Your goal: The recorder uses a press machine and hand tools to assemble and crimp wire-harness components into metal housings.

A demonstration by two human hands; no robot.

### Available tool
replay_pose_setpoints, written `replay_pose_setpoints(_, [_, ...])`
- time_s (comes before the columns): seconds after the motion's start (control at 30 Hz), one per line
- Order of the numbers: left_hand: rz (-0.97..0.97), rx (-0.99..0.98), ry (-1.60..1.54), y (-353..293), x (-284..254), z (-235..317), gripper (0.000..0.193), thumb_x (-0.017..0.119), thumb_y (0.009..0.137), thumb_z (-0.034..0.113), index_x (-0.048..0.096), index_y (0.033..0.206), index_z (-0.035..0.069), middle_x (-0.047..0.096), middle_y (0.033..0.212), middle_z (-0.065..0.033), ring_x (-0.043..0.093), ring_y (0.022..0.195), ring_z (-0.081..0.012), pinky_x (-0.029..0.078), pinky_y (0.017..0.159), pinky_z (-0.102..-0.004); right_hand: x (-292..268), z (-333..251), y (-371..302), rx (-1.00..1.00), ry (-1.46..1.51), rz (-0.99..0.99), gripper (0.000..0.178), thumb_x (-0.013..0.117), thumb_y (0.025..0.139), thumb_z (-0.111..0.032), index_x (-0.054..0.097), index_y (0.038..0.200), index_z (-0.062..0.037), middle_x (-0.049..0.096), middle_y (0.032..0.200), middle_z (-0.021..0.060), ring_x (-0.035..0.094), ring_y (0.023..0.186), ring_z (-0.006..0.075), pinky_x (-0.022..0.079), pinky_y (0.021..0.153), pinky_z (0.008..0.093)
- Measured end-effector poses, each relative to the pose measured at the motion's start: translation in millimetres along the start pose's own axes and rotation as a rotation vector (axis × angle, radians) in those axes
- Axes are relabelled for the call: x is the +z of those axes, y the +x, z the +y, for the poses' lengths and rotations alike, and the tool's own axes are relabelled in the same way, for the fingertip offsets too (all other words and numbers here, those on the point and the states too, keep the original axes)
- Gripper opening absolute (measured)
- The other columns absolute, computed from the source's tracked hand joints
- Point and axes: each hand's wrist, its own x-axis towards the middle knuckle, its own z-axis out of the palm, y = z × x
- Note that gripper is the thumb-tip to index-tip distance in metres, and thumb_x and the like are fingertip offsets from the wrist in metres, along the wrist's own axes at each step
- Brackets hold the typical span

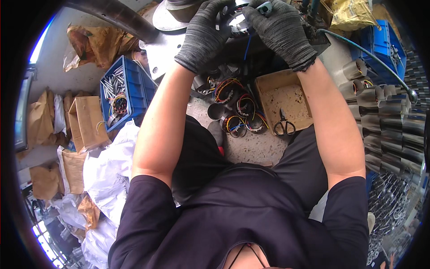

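Note:
Both hands wear dark grey knit gloves and meet at the top edge, over a machine table. My left hand is closed against the left side of a shiny round metal motor housing. A blue wire hangs down below the housing. On its right side is my right hand, fingers curled round a small teal-ended piece whose kind I cannot make out. The top edge of the picture cuts off the far fingertips.
Several wound motor stators with coloured wires lie on the floor beside a cardboard box, with black scissors at its near edge. A blue crate holds metal shafts at left. Stacked metal sleeves stand at right.

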Motion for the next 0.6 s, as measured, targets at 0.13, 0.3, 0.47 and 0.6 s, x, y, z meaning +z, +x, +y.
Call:
replay_pose_setpoints(0.13, [-0.004,0.034,0.02,0.8,0.7,-2.5,0.063,0.078,0.076,-0.007,0.057,0.133,0.005,0.061,0.118,-0.0096,0.059,0.11,-0.0206,0.051,0.096,-0.0342,-1.4,27.8,-13.1,-0.065,-0.129,-0.195,0.018,0.065,0.092,-0.011,0.059,0.076,-0.0057,0.061,0.076,0.015,0.064,0.076,0.033,0.05,0.068,0.0448])
replay_pose_setpoints(0.3, [-0.046,-0.021,-0.152,-2.9,-0.2,-8.1,0.062,0.072,0.079,-0.011,0.054,0.136,0.006,0.061,0.118,-0.0063,0.058,0.111,-0.0181,0.051,0.097,-0.0333,-20.9,17.5,-8.0,-0.195,-0.29,0.063,0.01,0.067,0.091,-0.011,0.065,0.081,-0.0071,0.061,0.069,0.01,0.063,0.067,0.0265,0.051,0.064,0.0392])
replay_pose_setpoints(0.47, [-0.077,-0.153,-0.309,-3.4,-6.0,-12.0,0.061,0.07,0.083,-0.011,0.052,0.139,0.007,0.06,0.127,-0.0055,0.057,0.123,-0.0185,0.051,0.102,-0.0328,-34.4,-6.5,-12.5,0.535,0.423,-0.126,0.014,0.067,0.094,-0.012,0.067,0.083,-0.0038,0.062,0.067,0.007,0.062,0.062,0.0182,0.05,0.06,0.0347])
replay_pose_setpoints(0.6, [-0.072,-0.111,-0.251,-4.0,-3.2,-1.7,0.059,0.075,0.084,-0.003,0.052,0.138,0.005,0.059,0.132,-0.0077,0.056,0.128,-0.0196,0.053,0.101,-0.0343,-52.5,13.2,-28.5,0.758,0.813,-0.133,0.013,0.073,0.092,-0.015,0.07,0.099,-0.0042,0.069,0.08,0.0059,0.067,0.067,0.0167,0.055,0.061,0.0319])
